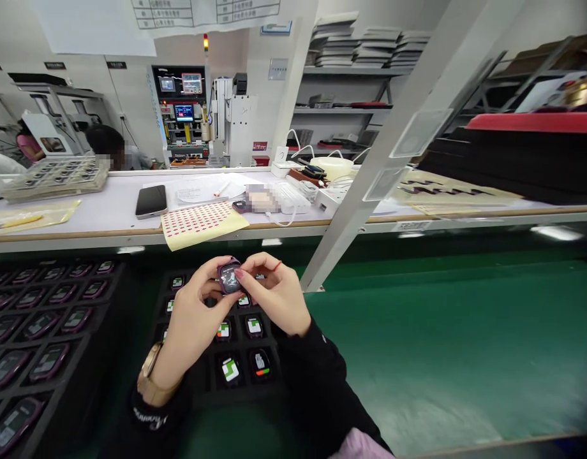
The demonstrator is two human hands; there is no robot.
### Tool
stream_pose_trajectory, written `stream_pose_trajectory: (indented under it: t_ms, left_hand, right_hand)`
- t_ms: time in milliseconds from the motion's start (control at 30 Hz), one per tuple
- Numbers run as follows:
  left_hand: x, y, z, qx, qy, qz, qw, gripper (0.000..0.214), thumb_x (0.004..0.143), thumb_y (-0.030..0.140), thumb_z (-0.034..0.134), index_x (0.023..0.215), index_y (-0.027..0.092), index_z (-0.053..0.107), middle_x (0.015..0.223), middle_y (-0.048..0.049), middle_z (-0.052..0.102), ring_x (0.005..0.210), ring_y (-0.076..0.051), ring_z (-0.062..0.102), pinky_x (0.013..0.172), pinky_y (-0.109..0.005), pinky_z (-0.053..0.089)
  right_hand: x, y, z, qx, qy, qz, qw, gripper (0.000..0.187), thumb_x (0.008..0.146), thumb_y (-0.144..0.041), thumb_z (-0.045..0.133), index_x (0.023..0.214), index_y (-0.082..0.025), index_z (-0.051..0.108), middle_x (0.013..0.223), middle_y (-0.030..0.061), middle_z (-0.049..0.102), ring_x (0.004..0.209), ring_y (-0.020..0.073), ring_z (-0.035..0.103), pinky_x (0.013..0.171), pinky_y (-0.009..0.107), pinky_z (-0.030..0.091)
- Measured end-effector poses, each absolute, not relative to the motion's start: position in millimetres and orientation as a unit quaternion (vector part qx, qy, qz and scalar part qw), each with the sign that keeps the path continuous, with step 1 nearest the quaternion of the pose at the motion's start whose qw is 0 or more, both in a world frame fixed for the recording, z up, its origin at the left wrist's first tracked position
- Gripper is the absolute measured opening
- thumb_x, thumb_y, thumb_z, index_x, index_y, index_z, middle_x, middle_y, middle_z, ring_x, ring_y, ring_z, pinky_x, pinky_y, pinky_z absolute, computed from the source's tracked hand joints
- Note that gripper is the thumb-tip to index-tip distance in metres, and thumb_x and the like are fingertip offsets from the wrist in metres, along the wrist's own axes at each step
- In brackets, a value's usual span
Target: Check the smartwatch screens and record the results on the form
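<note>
Between my two hands is a small smartwatch body (229, 278) with a purple rim and a dark screen, held above a black foam tray (205, 381). My left hand (194, 312) grips its left side and lower edge between thumb and fingers. My right hand (275, 294) pinches it from the right, the thumb lying on the screen. Several watch bodies with lit green and white screens sit in the tray's slots under my hands, such as one watch (230, 369) near the front. My forearms hide part of that tray.
At left stands a stack of black trays (99, 331) holding several purple-rimmed watches. A slanted white post (370, 185) rises right of my hands. On the shelf ahead lie a phone (150, 201), a sticker sheet (202, 223) and white chargers (293, 197). Green mat (441, 344) spreads rightward.
</note>
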State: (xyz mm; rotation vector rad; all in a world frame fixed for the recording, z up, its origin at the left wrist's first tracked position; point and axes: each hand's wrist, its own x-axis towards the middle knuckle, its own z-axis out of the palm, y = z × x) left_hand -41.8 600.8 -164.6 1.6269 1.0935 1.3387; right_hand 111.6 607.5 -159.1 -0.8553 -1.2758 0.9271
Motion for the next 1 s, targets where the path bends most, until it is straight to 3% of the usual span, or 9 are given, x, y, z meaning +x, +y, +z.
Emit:
stream_pose_trajectory:
  t_ms: [133,267,533,1000]
  left_hand:
    - [-42.7,598.5,-165.0,0.636,0.425,0.529,0.368,0.049,0.077,0.021,0.08,0.123,0.031,0.067,0.118,0.0006,0.074,0.083,-0.013,0.072,0.076,-0.022,0.058]
    - [-43.8,598.4,-165.6,0.64,0.419,0.528,0.369,0.049,0.078,0.022,0.08,0.124,0.031,0.067,0.119,0.0011,0.073,0.084,-0.013,0.072,0.078,-0.022,0.058]
    - [-42.9,596.0,-164.3,0.652,0.426,0.524,0.344,0.047,0.08,0.019,0.077,0.123,0.033,0.066,0.118,0.0031,0.073,0.082,-0.011,0.07,0.077,-0.021,0.057]
    - [-38.8,595.5,-163.6,0.657,0.432,0.519,0.335,0.044,0.08,0.02,0.076,0.121,0.032,0.068,0.112,0.0027,0.074,0.079,-0.012,0.07,0.077,-0.023,0.058]
  right_hand:
    - [116.8,602.9,-156.8,-0.348,-0.541,0.444,0.624,0.032,0.07,-0.038,0.09,0.078,-0.016,0.069,0.07,0.0011,0.062,0.051,0.0094,0.048,0.04,0.019,0.039]
    - [116.7,601.6,-158.6,-0.354,-0.542,0.427,0.631,0.035,0.068,-0.04,0.093,0.077,-0.015,0.071,0.07,0.0023,0.064,0.056,0.0108,0.052,0.042,0.019,0.041]
    - [113.5,600.4,-159.1,-0.377,-0.557,0.402,0.622,0.029,0.075,-0.041,0.086,0.08,-0.016,0.07,0.073,0.0029,0.065,0.06,0.0133,0.056,0.044,0.021,0.041]
    - [112.0,602.9,-160.8,-0.387,-0.555,0.397,0.62,0.021,0.074,-0.034,0.081,0.079,-0.017,0.07,0.07,0.0016,0.064,0.057,0.012,0.054,0.045,0.021,0.042]
